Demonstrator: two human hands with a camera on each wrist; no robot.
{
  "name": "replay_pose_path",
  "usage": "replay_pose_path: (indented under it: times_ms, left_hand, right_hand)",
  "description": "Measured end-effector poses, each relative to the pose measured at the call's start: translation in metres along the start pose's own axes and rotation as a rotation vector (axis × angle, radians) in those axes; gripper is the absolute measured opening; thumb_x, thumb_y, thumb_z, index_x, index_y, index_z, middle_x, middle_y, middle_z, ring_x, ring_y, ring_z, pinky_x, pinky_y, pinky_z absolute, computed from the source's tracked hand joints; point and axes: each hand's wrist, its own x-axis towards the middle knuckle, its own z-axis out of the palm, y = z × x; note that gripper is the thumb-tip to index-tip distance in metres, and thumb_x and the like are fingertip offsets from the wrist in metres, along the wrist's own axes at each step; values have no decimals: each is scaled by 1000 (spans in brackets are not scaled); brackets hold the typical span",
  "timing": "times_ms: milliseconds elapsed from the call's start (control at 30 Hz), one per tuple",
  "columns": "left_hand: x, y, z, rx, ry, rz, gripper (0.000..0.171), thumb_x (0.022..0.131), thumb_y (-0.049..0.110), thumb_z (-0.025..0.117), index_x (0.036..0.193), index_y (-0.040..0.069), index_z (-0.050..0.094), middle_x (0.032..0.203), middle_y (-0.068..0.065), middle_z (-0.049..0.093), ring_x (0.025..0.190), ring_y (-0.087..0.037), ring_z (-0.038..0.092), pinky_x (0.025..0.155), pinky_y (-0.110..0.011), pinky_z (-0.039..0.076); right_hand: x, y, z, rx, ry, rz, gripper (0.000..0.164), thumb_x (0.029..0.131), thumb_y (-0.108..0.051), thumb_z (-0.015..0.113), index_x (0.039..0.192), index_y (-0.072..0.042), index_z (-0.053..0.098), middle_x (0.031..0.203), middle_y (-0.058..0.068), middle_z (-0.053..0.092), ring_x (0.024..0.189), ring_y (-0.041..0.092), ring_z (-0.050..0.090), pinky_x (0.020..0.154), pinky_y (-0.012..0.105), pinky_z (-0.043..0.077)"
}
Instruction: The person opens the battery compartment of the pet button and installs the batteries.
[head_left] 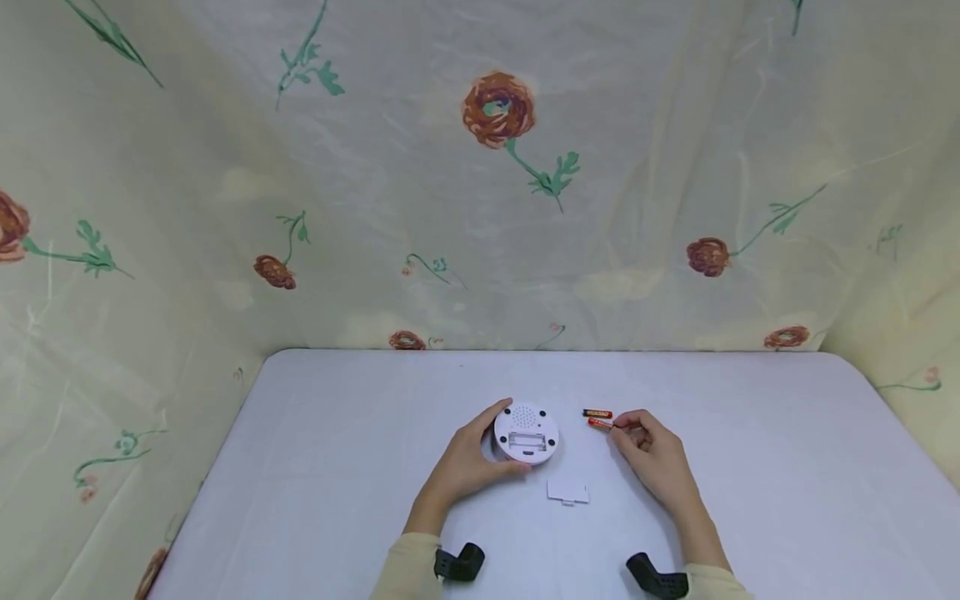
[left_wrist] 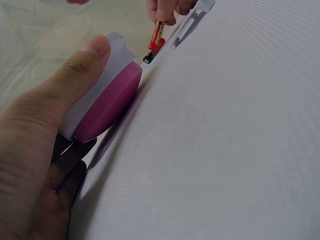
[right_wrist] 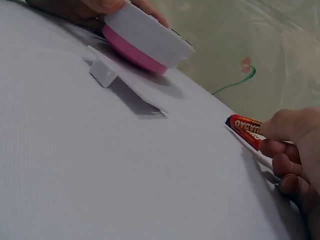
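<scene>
Thumb and fingers of my left hand point(head_left: 465, 462) grip a round white device point(head_left: 527, 417) by its rim. Its underside faces up, with a speaker grille, dark feet and an uncovered battery compartment point(head_left: 527, 442). From the left wrist view, the device's pink side point(left_wrist: 112, 102) shows below the white part. To the right, my right hand point(head_left: 658, 457) pinches one end of a red battery point(head_left: 598, 424) between thumb and fingertips. Just behind that one, a second red battery point(head_left: 597, 413) lies on the table. Inside the compartment I cannot make out any battery.
A white battery cover point(head_left: 567, 492) lies on the white tabletop point(head_left: 337, 450) between the hands, tilted up on its tab in the right wrist view. Flower-patterned curtain sheeting point(head_left: 600, 167) encloses the table at the back and sides.
</scene>
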Motion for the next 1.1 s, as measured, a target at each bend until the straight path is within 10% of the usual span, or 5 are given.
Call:
replay_pose_path:
  times_ms: [500,1100]
  left_hand:
    - [0,-1,1,5,2,-19,95,62,50,83,142,45,31,148,9,40,139,-14,36,114,-40,32]
    - [0,-1,2,12,-2,-14,96,62,47,84,144,40,33,148,9,41,138,-13,36,113,-40,33]
  right_hand:
    - [3,-11,-8,220,-11,-40,15,91,-17,63,102,-8,58,79,7,61,64,3,53,55,19,46]
    - [-5,-58,-11,136,-18,-133,12,88,-5,63,100,-3,60,82,6,63,68,5,53,59,16,46]
